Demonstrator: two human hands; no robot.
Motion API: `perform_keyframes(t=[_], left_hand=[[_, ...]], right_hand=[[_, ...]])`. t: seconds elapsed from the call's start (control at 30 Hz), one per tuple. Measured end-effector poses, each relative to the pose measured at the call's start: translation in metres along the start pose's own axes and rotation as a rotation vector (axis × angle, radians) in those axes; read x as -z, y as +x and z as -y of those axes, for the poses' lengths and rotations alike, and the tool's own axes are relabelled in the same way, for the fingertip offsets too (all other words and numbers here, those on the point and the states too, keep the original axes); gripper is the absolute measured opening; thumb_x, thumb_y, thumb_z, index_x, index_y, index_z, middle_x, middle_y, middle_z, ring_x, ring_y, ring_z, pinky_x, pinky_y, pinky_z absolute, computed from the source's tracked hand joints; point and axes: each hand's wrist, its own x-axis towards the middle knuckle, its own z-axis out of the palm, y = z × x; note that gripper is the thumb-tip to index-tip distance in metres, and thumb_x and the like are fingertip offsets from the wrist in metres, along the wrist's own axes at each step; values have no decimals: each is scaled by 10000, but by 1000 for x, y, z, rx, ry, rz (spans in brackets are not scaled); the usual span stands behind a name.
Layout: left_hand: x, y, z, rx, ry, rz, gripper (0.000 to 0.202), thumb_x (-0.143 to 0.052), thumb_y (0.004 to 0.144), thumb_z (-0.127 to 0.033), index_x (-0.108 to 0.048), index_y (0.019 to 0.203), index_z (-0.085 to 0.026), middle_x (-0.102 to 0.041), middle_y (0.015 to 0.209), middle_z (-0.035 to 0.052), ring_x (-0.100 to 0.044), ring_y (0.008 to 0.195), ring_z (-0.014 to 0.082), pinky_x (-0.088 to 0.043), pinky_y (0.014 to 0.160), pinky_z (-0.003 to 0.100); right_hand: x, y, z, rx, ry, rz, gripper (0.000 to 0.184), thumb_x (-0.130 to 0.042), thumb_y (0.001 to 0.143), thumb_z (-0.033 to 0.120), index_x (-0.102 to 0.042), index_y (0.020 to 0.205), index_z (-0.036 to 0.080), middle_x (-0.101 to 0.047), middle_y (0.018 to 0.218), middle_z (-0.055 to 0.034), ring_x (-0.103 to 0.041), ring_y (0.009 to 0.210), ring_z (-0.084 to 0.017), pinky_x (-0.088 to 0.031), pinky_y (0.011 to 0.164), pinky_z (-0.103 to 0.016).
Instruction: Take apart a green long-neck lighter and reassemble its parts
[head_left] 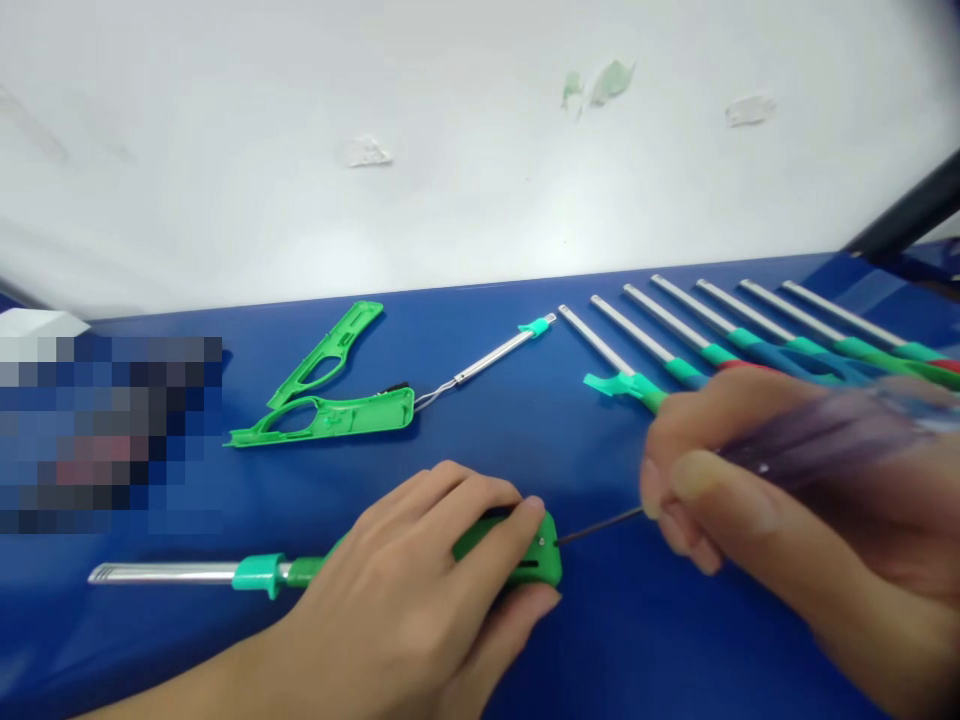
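Note:
My left hand (442, 570) is wrapped over the body of a green long-necked lighter (552, 552), pressing it to the blue table. Its metal tube, with a teal collar (257, 575), points to the left. In my right hand (757, 510) is a screwdriver (825, 430) with a translucent purple handle, blurred by motion. The thin dark shaft reaches the right end of the lighter; whether the tip sits inside a hole I cannot tell. Beyond my left hand lie two green casing halves (360, 412), and a loose metal tube (495, 355) on wires extends from the nearer one.
Several lighters (675, 305) lie in a row on the blue table (510, 420) at the right, metal tubes pointing away from me. A pixelated area covers the left side, beside a white object (37, 325). A white wall (465, 220) rises behind the table.

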Motion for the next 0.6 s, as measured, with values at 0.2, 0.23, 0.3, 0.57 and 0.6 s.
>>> perform_keyframes(t=[0.2,0.23,0.3,0.57,0.6], left_hand=[[2,0,-3,1,24,-43,202,-631,1257,-280,-750,1387,-179,-876,1200,48,-841,987,254,-763,882,447],[3,0,-4,1,27,-41,203,-635,1255,-280,-750,1386,-176,-876,1198,49,-843,988,259,-765,882,456],[3,-2,-3,-6,30,-46,219,-629,1259,-302,-753,1384,-172,-877,1186,53,-846,984,269,-768,870,472],[2,-1,-3,-7,35,-32,219,-621,1262,-306,-754,1373,-173,-870,1168,52,-842,981,281,-779,893,497],[3,-1,-3,-9,34,-33,223,-615,1264,-310,-753,1372,-172,-868,1164,53,-839,977,281,-779,893,501]], right_hand=[[-1,-3,-8,23,8,58,318,-705,1230,387,-730,915,354,-680,759,114,-623,542,-61,-483,475,-150],[-2,-4,-9,25,8,61,315,-716,1229,399,-732,917,354,-685,770,113,-627,552,-63,-486,481,-153],[-1,-4,-9,26,3,66,316,-723,1229,411,-735,918,350,-691,782,106,-636,566,-68,-484,485,-160],[2,-9,-13,17,-34,77,257,-727,1238,436,-728,991,364,-657,771,87,-585,580,-110,-443,457,-215],[1,-9,-13,32,-44,67,253,-732,1236,425,-717,993,355,-662,795,81,-599,609,-111,-458,474,-213]])
